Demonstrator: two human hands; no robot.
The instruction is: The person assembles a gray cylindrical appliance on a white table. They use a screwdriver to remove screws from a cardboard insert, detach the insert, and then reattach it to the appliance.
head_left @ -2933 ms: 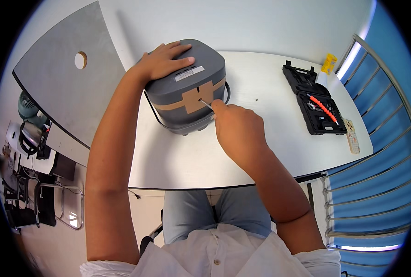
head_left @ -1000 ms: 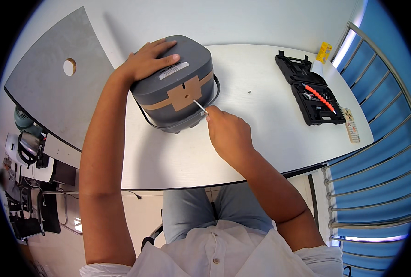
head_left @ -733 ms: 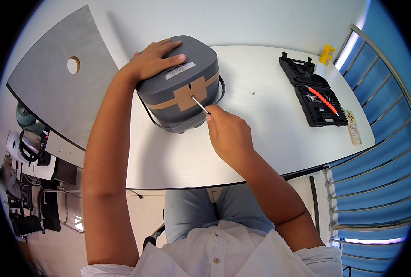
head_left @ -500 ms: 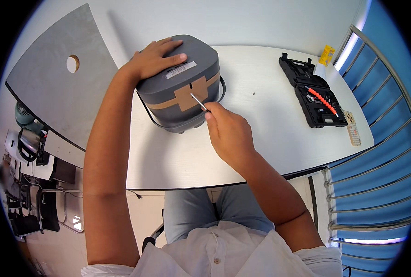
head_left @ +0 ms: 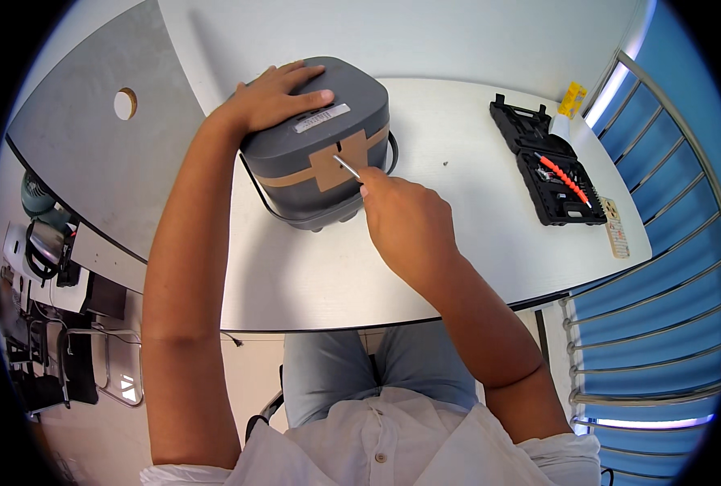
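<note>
A grey, rounded appliance that looks like a rice cooker [head_left: 296,194] stands on the white table, with a tan band and a tan panel [head_left: 352,166] on the side toward me. My left hand [head_left: 278,97] lies on its top beside a white label, fingers spread. A screwdriver [head_left: 347,167] is in my right hand [head_left: 409,217], the fingers closed round its handle, which they hide. Its metal shaft points up and left, with the tip at the tan panel, just below a dark slot. Whether the tip sits in a screw is too small to tell.
An open black tool case [head_left: 567,212] with an orange flexible shaft [head_left: 563,178] lies at the right. Beside it are a beige power strip [head_left: 616,231] and a yellow package [head_left: 572,99]. A tiny screw-like piece [head_left: 445,164] lies mid-table. Metal railing [head_left: 660,397] borders the right side.
My right hand has turned round the screwdriver, its back now more upward and its fingers farther along the shaft. My left hand stays on the appliance; the view has shifted slightly.
</note>
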